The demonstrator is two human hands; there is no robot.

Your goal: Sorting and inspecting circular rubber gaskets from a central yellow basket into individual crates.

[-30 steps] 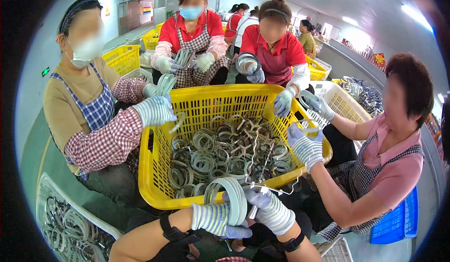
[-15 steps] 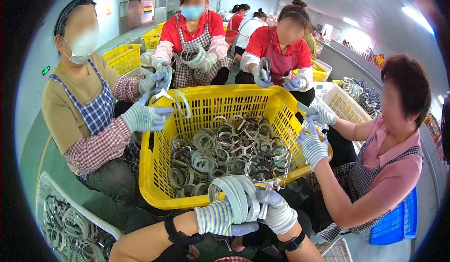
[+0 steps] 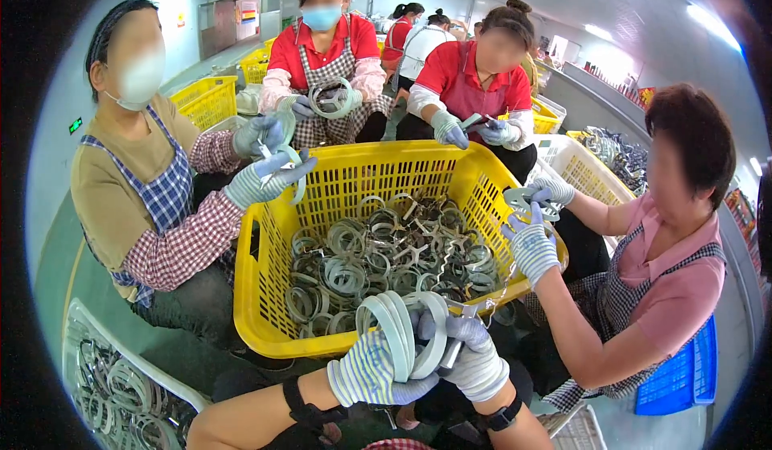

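Observation:
My left hand [image 3: 371, 369], in a striped glove, is closed around several pale grey-green rings [image 3: 392, 329] standing on edge in a fanned bundle. Beside it my right hand [image 3: 480, 365], gloved too, is closed on a silver metal fitting [image 3: 452, 354]. One ring [image 3: 435, 333] at the bundle's right side touches the right hand's fingers; whether it is joined to the fitting I cannot tell. Both hands are at the near rim of a yellow plastic crate [image 3: 251, 321]. Inside the crate lies a heap of similar rings with metal fittings [image 3: 394, 249].
Co-workers sit around the crate, their gloved hands [image 3: 265, 178] holding rings over or near its rim. A white crate [image 3: 133, 352] full of rings stands at lower left. At right is a blue crate [image 3: 679, 369], with a white basket [image 3: 575, 164] behind.
The bundle in my left hand has fanned wider and shifted slightly left. My right hand stays close beside it, still on the fitting. The co-workers' hands have moved with their rings.

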